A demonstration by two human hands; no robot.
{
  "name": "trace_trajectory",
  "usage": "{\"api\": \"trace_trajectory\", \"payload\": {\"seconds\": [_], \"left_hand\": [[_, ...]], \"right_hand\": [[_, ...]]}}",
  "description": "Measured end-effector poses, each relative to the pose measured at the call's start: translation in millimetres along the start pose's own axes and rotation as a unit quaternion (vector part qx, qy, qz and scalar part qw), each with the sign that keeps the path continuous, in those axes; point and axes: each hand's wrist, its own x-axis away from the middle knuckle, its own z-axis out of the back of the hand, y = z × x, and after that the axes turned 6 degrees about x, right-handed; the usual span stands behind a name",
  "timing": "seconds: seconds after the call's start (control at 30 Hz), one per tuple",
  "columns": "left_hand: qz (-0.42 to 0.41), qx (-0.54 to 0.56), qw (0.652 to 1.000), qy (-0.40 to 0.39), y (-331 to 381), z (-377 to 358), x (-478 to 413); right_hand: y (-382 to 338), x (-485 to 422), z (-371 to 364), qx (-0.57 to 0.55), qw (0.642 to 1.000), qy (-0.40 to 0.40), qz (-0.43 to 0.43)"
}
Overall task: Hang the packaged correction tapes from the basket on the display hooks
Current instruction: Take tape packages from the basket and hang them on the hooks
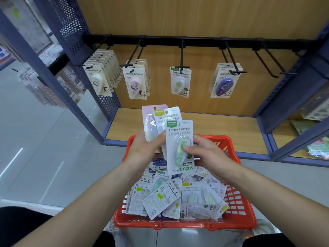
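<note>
- White-tape packs: a deep row hangs on the leftmost hook of the black rail.
- Pink-tape packs: several hang on the second hook, just right of the white row.
- Left hand: raised over the far-left corner of the basket. Its fingers are curled and it grasps the fanned packs, with the thumb across their fronts. A pink-card pack lies rearmost in the fan.
- Green-tape pack: hangs on the centre hook, above both hands.
- Front pack: a green-tape type, upright, printed face toward the person. It overlaps the fan and is held in the air between shelf and basket.
- Basket: red plastic, below the hands and in front of the shelf unit. It holds loose packs, heaped with some face up and some face down.
- Right hand: pinches the front pack, thumb on the clear blister, fingers behind the card.
- Purple-tape packs: a few hang on the fourth hook.
- Rightmost hook: projects from the rail beside the purple packs.
</note>
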Motion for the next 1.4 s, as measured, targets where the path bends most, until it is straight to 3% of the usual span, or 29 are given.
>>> {"api": "trace_trajectory", "payload": {"seconds": [0.23, 0.47, 0.7, 1.03, 1.4], "left_hand": [[-0.025, -0.048, 0.997, 0.05, 4.1, 7.5, 2.6], [-0.033, -0.031, 0.996, 0.077, 9.9, 15.9, -1.3], [-0.036, -0.035, 0.997, 0.056, 16.2, 19.3, -3.3], [-0.044, -0.089, 0.99, 0.101, 21.1, 41.0, -15.9], [-0.042, -0.069, 0.991, 0.104, 19.9, 45.4, -26.7]], "right_hand": [[-10.4, -5.6, -6.3, -0.016, 1.0, -0.006, -0.004], [-10.2, -14.5, -9.9, -0.001, 0.995, 0.094, 0.024], [-22.4, -17.7, -24.3, -0.026, 0.997, 0.065, 0.032], [-65.1, -69.4, 16.3, -0.001, 0.975, 0.216, 0.057], [-67.1, -125.9, 21.0, 0.018, 0.966, 0.249, 0.065]]}}
